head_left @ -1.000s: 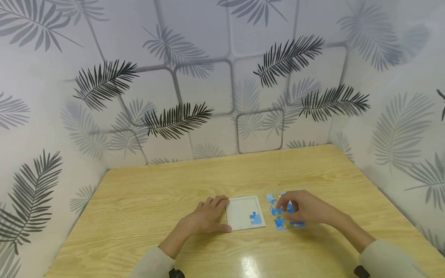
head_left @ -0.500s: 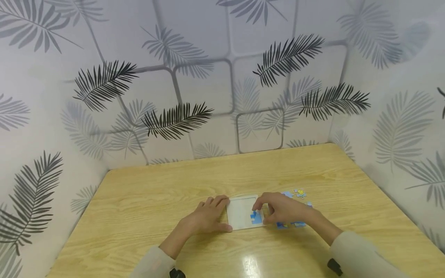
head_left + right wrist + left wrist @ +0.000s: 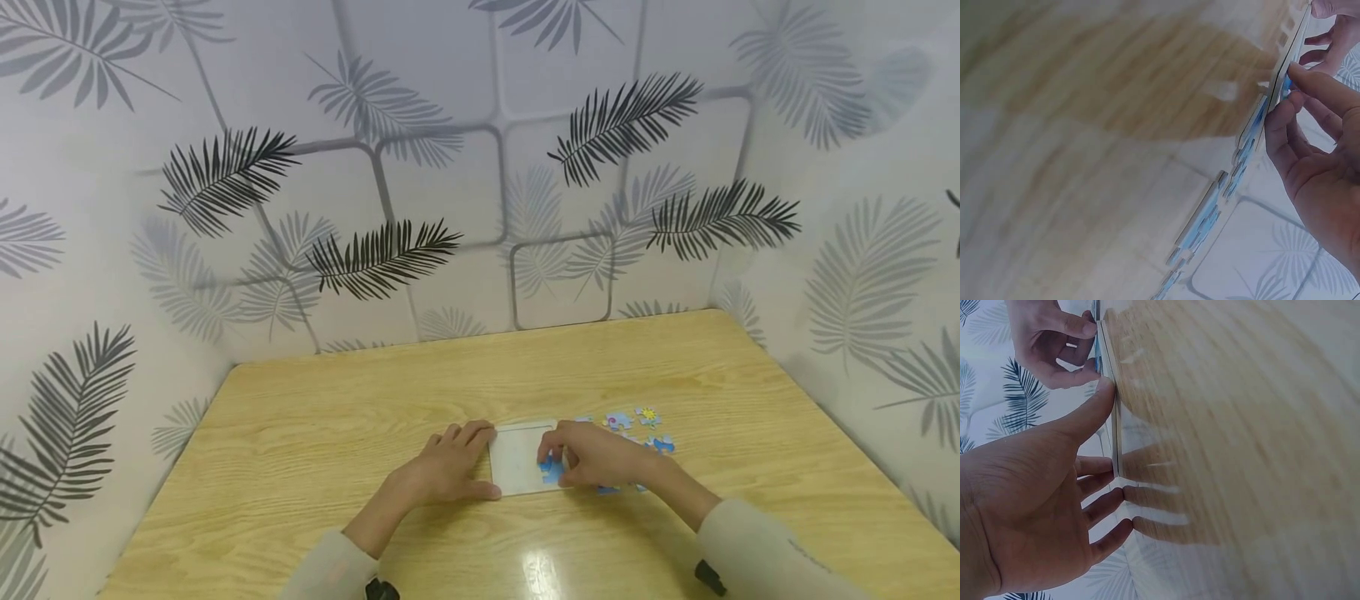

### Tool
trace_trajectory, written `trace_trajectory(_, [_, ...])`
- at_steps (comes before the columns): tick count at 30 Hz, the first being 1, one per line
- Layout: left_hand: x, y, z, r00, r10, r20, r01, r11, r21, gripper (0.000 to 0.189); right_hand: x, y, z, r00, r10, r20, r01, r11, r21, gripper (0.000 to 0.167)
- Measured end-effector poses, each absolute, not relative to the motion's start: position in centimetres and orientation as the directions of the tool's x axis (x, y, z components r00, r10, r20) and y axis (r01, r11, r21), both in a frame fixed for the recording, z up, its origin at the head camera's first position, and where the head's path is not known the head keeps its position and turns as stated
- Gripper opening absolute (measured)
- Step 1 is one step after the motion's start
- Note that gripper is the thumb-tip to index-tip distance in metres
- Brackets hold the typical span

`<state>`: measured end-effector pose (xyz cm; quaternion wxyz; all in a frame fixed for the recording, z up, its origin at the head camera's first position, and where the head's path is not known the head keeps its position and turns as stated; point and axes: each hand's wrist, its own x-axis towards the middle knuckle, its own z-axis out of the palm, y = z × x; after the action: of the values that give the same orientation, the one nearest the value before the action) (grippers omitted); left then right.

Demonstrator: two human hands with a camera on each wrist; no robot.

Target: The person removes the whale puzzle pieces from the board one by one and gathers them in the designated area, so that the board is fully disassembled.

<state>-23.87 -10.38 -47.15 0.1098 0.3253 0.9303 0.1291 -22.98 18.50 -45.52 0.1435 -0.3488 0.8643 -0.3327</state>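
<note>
A white square puzzle tray (image 3: 513,462) lies flat on the table, with blue puzzle pieces (image 3: 553,477) in its lower right corner. My left hand (image 3: 450,469) rests at the tray's left edge, fingers spread, thumb near the front corner; in the left wrist view its thumb touches the tray's edge. Over the tray's right side, my right hand (image 3: 603,454) pinches a small blue puzzle piece low against the tray. Its fingers mostly cover that piece, though some blue shows at the fingertips in the right wrist view. Loose puzzle pieces (image 3: 619,421) lie right of the tray, partly behind this hand.
A piece with a yellow sun (image 3: 648,415) and a blue piece (image 3: 662,444) lie among the loose ones on the wooden table (image 3: 360,400). Leaf-patterned wall covering (image 3: 450,292) rises behind the table and along both sides.
My right hand has come left from above the loose pieces to the tray's right side, and its fingers have lowered onto the blue area. The left hand and tray have stayed put.
</note>
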Motion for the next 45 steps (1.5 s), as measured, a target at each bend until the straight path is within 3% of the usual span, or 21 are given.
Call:
trace_trajectory(15, [-23.6, -10.3, -46.6, -0.76, 0.636, -0.137, 0.579, 0.757, 0.304, 0.086, -22.9, 18.9, -45.6, -0.722, -0.689, 0.056, -0.544, 0.516, -0.661, 0.032])
trace_trajectory(21, [-23.8, -10.3, -46.5, -0.752, 0.644, -0.143, 0.586, 0.752, 0.302, 0.087, -23.4, 20.8, -45.6, -0.747, -0.649, 0.141, -0.564, 0.508, -0.651, 0.033])
trace_trajectory(37, [-23.8, -10.6, -46.5, -0.75, 0.646, -0.143, 0.588, 0.75, 0.302, 0.087, -22.3, 26.3, -44.3, -0.819, -0.545, 0.177, -0.518, 0.573, -0.635, 0.03])
trace_trajectory(45, [-23.6, -10.6, -46.4, -0.749, 0.649, -0.133, 0.591, 0.745, 0.31, 0.086, -21.6, 28.7, -44.4, -0.821, -0.529, 0.214, -0.534, 0.582, -0.613, 0.026])
